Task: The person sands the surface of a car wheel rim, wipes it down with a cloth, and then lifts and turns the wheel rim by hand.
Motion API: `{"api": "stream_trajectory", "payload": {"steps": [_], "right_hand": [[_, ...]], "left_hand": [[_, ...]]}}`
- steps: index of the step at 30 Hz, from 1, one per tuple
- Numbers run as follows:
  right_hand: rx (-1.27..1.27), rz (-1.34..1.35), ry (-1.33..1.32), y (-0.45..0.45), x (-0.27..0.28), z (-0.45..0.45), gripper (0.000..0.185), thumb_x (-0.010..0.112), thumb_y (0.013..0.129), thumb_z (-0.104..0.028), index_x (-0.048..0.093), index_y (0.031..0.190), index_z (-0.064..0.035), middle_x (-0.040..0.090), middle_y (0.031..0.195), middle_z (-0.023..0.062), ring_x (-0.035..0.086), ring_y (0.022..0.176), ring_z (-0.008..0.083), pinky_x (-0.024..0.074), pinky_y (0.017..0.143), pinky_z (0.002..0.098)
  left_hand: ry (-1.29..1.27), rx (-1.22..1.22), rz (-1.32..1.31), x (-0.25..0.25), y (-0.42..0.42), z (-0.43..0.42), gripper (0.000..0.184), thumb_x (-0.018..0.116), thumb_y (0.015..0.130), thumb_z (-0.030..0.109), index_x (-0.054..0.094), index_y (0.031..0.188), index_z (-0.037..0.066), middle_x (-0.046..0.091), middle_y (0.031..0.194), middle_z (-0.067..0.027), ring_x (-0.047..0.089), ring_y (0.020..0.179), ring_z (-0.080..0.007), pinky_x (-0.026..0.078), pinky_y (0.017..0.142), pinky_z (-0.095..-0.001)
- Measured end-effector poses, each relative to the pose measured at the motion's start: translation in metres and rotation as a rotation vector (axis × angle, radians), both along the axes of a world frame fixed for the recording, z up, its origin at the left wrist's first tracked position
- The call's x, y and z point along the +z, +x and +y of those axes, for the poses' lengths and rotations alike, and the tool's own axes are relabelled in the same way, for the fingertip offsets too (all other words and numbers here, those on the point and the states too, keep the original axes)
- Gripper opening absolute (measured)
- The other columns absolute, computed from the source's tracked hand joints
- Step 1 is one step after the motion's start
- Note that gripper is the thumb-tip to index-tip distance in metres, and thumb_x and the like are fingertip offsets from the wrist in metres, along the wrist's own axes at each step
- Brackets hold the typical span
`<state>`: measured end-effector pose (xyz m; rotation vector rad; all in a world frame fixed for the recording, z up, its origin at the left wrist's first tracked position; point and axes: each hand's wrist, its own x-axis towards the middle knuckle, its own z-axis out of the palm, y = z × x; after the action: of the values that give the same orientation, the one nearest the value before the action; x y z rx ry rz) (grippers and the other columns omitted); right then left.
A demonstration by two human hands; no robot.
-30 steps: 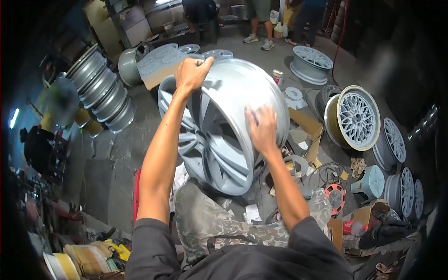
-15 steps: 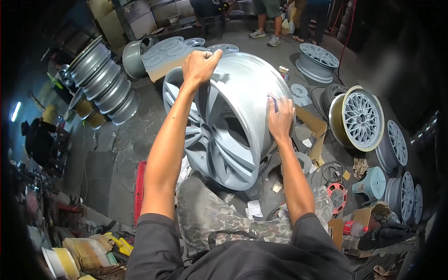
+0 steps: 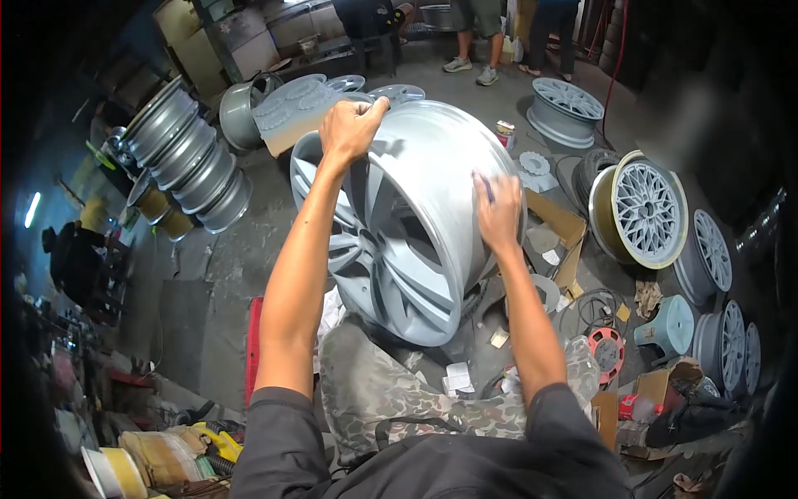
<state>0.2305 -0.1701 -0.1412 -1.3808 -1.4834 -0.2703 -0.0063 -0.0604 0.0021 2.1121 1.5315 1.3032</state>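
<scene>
A large grey alloy wheel rim (image 3: 431, 150) stands tilted in front of me, spokes facing left and its pale, smooth barrel facing up and right. My left hand (image 3: 352, 130) is closed over the top edge of the rim, thumb pointing right. On the right side of the barrel, my right hand (image 3: 500, 214) is closed around a small dark blue or purple object (image 3: 490, 191). That hand is slightly blurred, and its fingers hide most of the object. Below the rim are my camouflage-covered legs (image 3: 374, 391).
Stacked silver rims (image 3: 187, 154) stand at left. More rims (image 3: 644, 208) line the right side, near a light blue stool (image 3: 665, 326) and a red reel (image 3: 606, 353). A cardboard box (image 3: 561, 229) lies beside the wheel. Other people's legs (image 3: 478, 29) are at the back.
My right hand has shifted slightly on the barrel and is now blurred. My left hand keeps its hold on the rim. The whole view has tilted a little.
</scene>
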Motion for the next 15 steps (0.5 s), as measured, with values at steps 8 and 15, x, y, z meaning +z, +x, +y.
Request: {"api": "stream_trajectory", "payload": {"steps": [8, 15], "right_hand": [[0.052, 0.002, 0.064, 0.012, -0.006, 0.0, 0.023, 0.062, 0.096, -0.019, 0.075, 0.112, -0.0083, 0.058, 0.09, 0.0099, 0.052, 0.088, 0.0294, 0.0406, 0.08, 0.0415], [0.027, -0.013, 0.062, 0.019, -0.02, -0.01, 0.02, 0.062, 0.096, -0.019, 0.075, 0.109, -0.0093, 0.06, 0.09, 0.0087, 0.051, 0.086, 0.0294, 0.0405, 0.081, 0.0409]], "left_hand": [[-0.018, 0.03, -0.014, 0.004, 0.003, -0.002, 0.059, 0.064, 0.085, 0.05, 0.055, 0.055, 0.001, 0.045, 0.049, -0.0106, 0.048, 0.05, -0.0214, 0.039, 0.056, -0.0413], [-0.014, 0.018, -0.013, 0.0, -0.002, 0.0, 0.061, 0.064, 0.087, 0.052, 0.051, 0.054, 0.003, 0.042, 0.05, -0.0055, 0.045, 0.051, -0.0181, 0.036, 0.055, -0.0389]]}}
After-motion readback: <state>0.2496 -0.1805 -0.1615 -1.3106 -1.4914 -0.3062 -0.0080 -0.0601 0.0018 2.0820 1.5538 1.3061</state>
